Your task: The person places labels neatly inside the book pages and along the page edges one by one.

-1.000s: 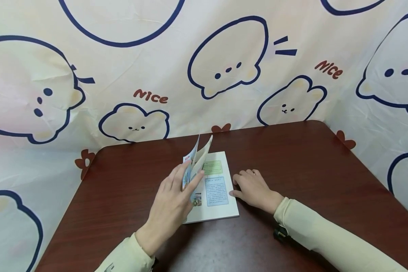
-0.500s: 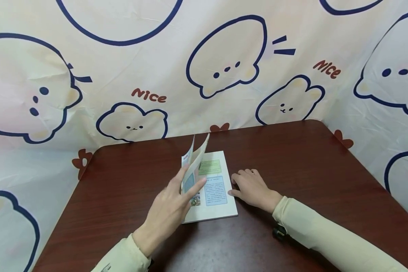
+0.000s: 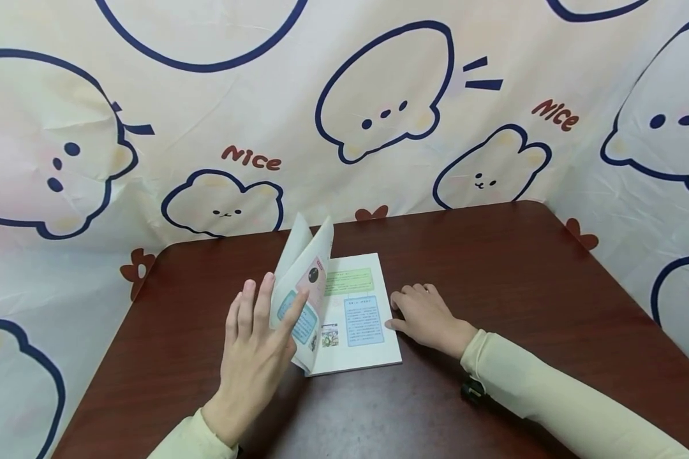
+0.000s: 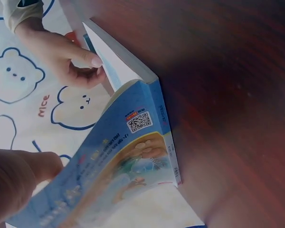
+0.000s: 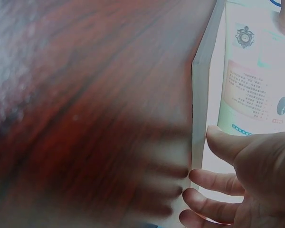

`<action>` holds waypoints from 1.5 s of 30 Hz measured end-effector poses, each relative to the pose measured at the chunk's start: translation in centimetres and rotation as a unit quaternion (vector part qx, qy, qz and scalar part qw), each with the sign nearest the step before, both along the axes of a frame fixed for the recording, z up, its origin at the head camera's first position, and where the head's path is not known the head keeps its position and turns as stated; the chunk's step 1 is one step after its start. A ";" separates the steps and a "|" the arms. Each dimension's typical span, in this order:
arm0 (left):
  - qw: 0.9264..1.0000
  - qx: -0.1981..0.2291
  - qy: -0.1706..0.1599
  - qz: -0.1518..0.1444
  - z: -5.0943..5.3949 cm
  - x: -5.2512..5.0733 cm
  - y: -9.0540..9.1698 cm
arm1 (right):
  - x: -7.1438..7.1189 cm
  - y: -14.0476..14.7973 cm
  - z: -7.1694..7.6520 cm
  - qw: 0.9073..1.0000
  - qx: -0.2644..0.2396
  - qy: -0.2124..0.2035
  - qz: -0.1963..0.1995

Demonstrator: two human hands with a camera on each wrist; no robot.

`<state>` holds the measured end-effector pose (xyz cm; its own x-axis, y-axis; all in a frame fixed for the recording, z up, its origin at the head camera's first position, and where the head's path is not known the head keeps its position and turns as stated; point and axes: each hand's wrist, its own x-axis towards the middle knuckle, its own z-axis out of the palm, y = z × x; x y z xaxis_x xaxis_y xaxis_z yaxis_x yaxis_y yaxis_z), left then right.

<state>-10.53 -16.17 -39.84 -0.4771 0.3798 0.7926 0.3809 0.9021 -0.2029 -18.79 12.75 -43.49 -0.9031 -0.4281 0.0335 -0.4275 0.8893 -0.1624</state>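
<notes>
An open paperback book (image 3: 353,357) lies on the table, its right-hand page flat and printed with green and blue text boxes. Its front cover and a bundle of leaves stand raised at the left. My left hand (image 3: 255,347) is at those raised leaves (image 3: 307,306), fingers extended and thumb in front of the page. The left wrist view shows the blue cover (image 4: 133,147) with a QR code, the thumb by its edge. My right hand (image 3: 427,319) holds the book's right edge, thumb on the page margin; the right wrist view shows bent fingers (image 5: 213,183) against the side.
The dark reddish-brown wooden table (image 3: 494,268) surrounds the book. Behind and beside it hangs a pale curtain (image 3: 252,108) with cartoon bears and red lettering. A dark band (image 3: 472,392) is at the right wrist.
My left hand has moved left, its fingers now spread and in sight. The raised leaves have swung left and show a pink and blue printed page. The right hand stays put.
</notes>
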 end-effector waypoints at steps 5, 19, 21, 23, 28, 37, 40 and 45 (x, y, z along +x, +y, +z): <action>0.999 -0.018 -0.020 0.017 0.3 0.3 -0.3 | 0.1 0.0 -0.1 1.000 0.003 0.001 -0.005; 0.992 -0.080 -0.094 0.022 -0.3 0.3 -2.1 | 0.2 0.0 0.1 1.000 0.007 0.006 -0.005; 0.984 -0.104 -0.142 0.009 -0.4 0.1 -2.2 | 0.2 0.0 0.2 1.000 0.008 0.005 -0.006; 0.975 -0.124 -0.186 -0.001 -0.5 0.0 -2.3 | 0.2 0.0 0.2 1.000 0.006 0.002 -0.006; 0.951 -0.180 -0.252 -0.008 -0.6 -0.5 -2.5 | 0.2 -0.1 0.3 1.000 -0.001 -0.005 -0.005; 0.932 -0.205 -0.300 -0.001 -1.1 -0.7 -2.8 | 0.3 -0.3 0.4 1.000 -0.001 -0.008 -0.002; 0.924 -0.197 -0.326 0.004 -0.9 -0.7 -2.8 | 0.3 -0.2 0.4 1.000 0.000 -0.006 0.000; 0.902 -0.174 -0.394 0.012 -0.1 -1.2 -2.3 | 0.2 -0.1 0.3 1.000 0.002 -0.006 0.001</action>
<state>-11.68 -18.45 -39.93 -0.8513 0.5233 0.0380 0.5128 0.8452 -0.1504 -18.56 12.62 -43.21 -0.9022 -0.4307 0.0218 -0.4282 0.8886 -0.1643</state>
